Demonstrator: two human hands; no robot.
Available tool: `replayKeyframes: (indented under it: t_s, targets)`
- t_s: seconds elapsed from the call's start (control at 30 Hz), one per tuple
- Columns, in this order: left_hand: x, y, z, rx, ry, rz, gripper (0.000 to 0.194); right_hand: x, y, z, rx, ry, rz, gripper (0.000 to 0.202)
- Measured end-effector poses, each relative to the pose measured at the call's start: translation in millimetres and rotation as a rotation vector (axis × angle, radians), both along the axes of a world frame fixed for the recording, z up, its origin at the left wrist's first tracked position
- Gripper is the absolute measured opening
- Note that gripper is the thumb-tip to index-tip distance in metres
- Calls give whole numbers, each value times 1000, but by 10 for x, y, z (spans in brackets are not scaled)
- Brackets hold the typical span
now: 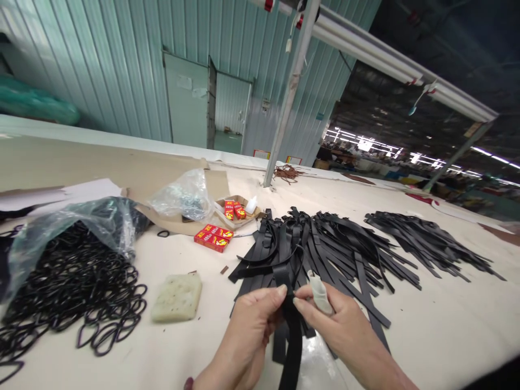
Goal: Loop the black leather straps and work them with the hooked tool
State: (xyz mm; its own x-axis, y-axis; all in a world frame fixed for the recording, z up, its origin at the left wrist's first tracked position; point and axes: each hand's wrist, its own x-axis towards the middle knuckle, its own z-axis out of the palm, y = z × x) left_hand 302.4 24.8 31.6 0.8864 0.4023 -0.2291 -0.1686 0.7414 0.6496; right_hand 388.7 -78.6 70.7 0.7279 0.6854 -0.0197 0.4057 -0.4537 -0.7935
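My left hand [254, 319] is closed on a black strap [293, 341], its thumb lying along the strap's edge. The strap runs down toward the bottom of the view. From the other side, my right hand [339, 319] pinches the same strap with thumb and fingertips. A pale wrap [320, 294] covers one finger of that hand. Just beyond both hands lies a spread pile of black straps [325, 238], some with looped ends. Whether a small part sits between my fingertips is hidden.
On the left, black D-shaped rings [81, 287] spill from a clear plastic bag [117, 227]. A yellowish block [177, 298] lies nearer the middle, with red boxes [213, 237] behind it. Another strap bundle [422, 241] lies at right. A metal post [290, 97] rises from the table's far side.
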Motion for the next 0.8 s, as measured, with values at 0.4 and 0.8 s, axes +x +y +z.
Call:
replayKeyframes:
  t_s: [0.4, 0.8]
  targets:
    - [-431, -144, 194, 25, -8, -3, 25, -352, -158, 137, 31, -198, 16, 29]
    - [-555, -222, 176, 140, 64, 41, 32, -452, -207, 96, 10, -317, -48, 24]
